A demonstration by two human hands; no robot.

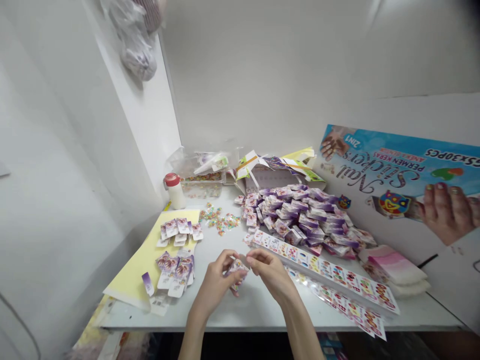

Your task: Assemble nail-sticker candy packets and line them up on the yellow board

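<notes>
Both my hands meet over the white table (pixel 262 305), near its front edge. My left hand (pixel 215 282) and my right hand (pixel 268 272) pinch the same small purple-and-white packet (pixel 237 270) between their fingertips. A heap of like purple packets (pixel 303 215) lies behind my right hand. Long strips of colourful stickers (pixel 330 272) run diagonally just right of my right hand. Left of my left hand, more small packets (pixel 176 270) lie in loose groups partly on a yellow sheet (pixel 138 270).
A white bottle with a red cap (pixel 174 190) stands at the back left. Small loose candies (pixel 219 220) are scattered mid-table. An open carton (pixel 270 172) and clear bags sit at the back. A blue "Nail Stickers" poster (pixel 405 175) leans at the right, pink pads (pixel 393 267) below it.
</notes>
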